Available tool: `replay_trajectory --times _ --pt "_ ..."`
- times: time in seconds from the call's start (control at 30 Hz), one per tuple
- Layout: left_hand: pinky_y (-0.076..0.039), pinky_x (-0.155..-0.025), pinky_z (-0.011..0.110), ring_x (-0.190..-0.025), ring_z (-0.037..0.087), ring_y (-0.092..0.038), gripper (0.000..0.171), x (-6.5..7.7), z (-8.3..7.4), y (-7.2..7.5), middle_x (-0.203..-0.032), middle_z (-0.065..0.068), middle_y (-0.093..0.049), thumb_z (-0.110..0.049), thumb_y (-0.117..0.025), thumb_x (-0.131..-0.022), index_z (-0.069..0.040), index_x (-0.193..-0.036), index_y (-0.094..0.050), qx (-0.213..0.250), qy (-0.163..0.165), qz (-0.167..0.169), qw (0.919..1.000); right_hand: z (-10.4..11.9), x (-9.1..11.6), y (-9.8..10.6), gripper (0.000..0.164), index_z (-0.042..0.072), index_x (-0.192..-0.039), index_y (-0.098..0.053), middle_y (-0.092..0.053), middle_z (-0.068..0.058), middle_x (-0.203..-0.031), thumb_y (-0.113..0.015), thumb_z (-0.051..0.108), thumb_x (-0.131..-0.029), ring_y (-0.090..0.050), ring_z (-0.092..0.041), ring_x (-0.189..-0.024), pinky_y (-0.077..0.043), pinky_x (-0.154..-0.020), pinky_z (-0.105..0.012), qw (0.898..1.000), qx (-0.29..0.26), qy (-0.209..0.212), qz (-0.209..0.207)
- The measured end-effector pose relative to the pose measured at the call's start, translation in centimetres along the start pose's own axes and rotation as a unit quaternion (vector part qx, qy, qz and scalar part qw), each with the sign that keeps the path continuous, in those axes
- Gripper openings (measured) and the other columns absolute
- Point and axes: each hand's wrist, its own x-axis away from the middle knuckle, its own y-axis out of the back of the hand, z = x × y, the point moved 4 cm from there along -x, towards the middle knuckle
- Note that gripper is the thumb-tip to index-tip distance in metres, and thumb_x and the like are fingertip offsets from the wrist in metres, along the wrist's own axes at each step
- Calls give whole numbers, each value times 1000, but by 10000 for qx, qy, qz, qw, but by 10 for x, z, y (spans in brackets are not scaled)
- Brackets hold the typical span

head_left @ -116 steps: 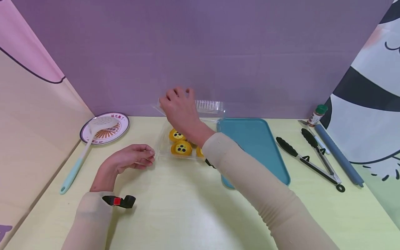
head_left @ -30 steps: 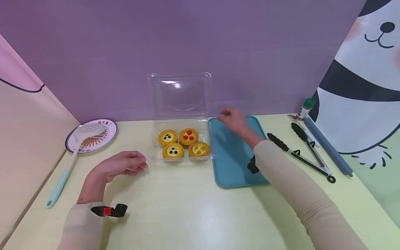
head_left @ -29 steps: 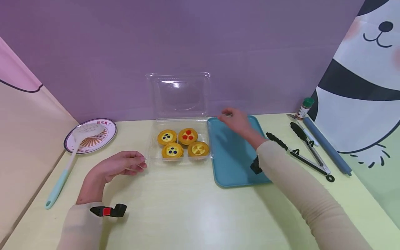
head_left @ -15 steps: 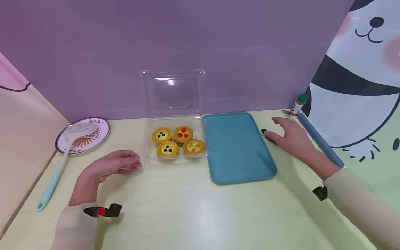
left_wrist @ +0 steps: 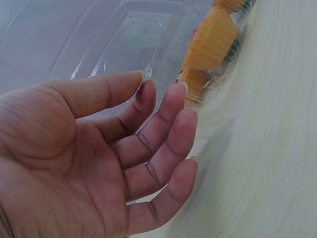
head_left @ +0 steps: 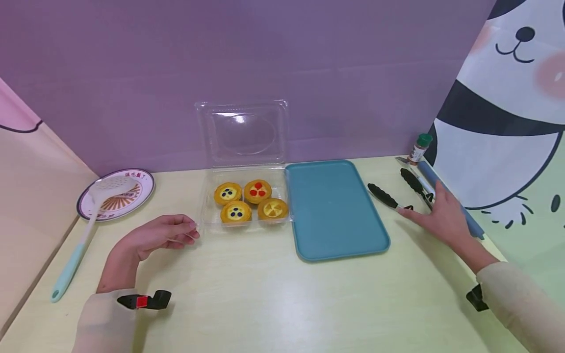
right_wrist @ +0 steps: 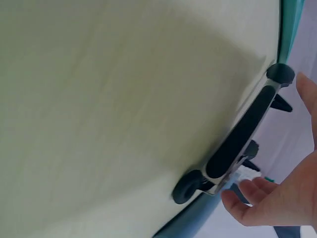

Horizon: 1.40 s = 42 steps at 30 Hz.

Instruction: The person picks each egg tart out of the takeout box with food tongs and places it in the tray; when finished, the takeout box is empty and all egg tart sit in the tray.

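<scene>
My left hand (head_left: pixel 152 238) pinches the front-left corner of a clear plastic container (head_left: pixel 279 184) between thumb and index finger; the left wrist view shows the plastic edge (left_wrist: pixel 149 72) at the fingertips. Inside lie several tarts (head_left: pixel 236 212) with blue, red and yellow toppings. The clear lid (head_left: pixel 240 132) stands raised at the back. On the right, my right hand (head_left: pixel 446 220) hovers over black-and-steel tongs (head_left: pixel 383 195), thumb and fingers spread on either side. In the right wrist view the tongs (right_wrist: pixel 242 129) lie on the table, apart from the fingers.
A blue tray (head_left: pixel 337 215) lies right of the container. At left, a white skimmer (head_left: pixel 86 235) with a pale blue handle rests on a patterned plate (head_left: pixel 147 189). A green-capped bottle (head_left: pixel 419 148), a knife (head_left: pixel 402 160) and a blue-grey bar (head_left: pixel 474 228) are at right.
The lid went from partly raised under my right hand to upright. My right hand then crossed the tray to the tongs. My left hand keeps its place at the container's corner.
</scene>
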Motion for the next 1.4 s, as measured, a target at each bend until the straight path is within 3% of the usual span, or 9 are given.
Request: replay_trajectory --times 0.07,0.27,0.4,0.6,1.07,1.4 --pt "-54 -89 33 -100 19 -67 37 1 1 -1 -108 5 -69 -35 -56 -103 -1 -118 -58 13 36 -8 10000 -7 -2 -3 131 -8 -156 3 -26 -47 -147 -69 71 -80 -29 -65 -131 -31 -101 -75 9996 -65 -181 197" --pt "-54 -88 33 -99 20 -67 38 0 1 -2 -108 5 -68 -33 -55 -103 0 -120 -57 44 -10 3 10000 -14 -5 -5 121 -11 -147 -16 -42 -40 -129 -69 73 -78 -44 -57 -116 -42 -87 -70 9983 -146 -368 423" --pt "-55 -88 33 -98 19 -67 37 0 1 -1 -107 4 -69 -32 -55 -103 1 -120 -57 64 -5 -27 10000 -13 -7 -5 123 -13 -148 -16 -37 -43 -132 -67 74 -79 -39 -60 -118 -41 -87 -72 9975 -38 -435 549" --pt "-54 -87 33 -99 20 -66 38 1 -2 1 -108 5 -69 -34 -56 -103 0 -120 -57 19 4 -49 10000 -13 -10 -6 114 -15 -137 -32 -37 -41 -131 -67 75 -78 -38 -60 -116 -41 -82 -71 9971 132 -540 523" --pt "-55 -87 33 -97 20 -67 36 0 4 0 -107 5 -69 -34 -56 -103 -1 -117 -59 64 -26 -73 9999 -16 -9 -9 114 -18 -138 -31 -30 -45 -134 -66 73 -80 -26 -65 -121 -35 -89 -75 9951 106 -696 696" --pt "-55 -86 32 -96 19 -67 35 -1 4 -1 -106 4 -69 -32 -55 -103 0 -118 -59 103 -56 -60 9999 -16 -6 -12 112 -14 -143 -28 -32 -43 -140 -66 70 -81 -25 -64 -125 -30 -91 -76 9972 -66 -608 428"
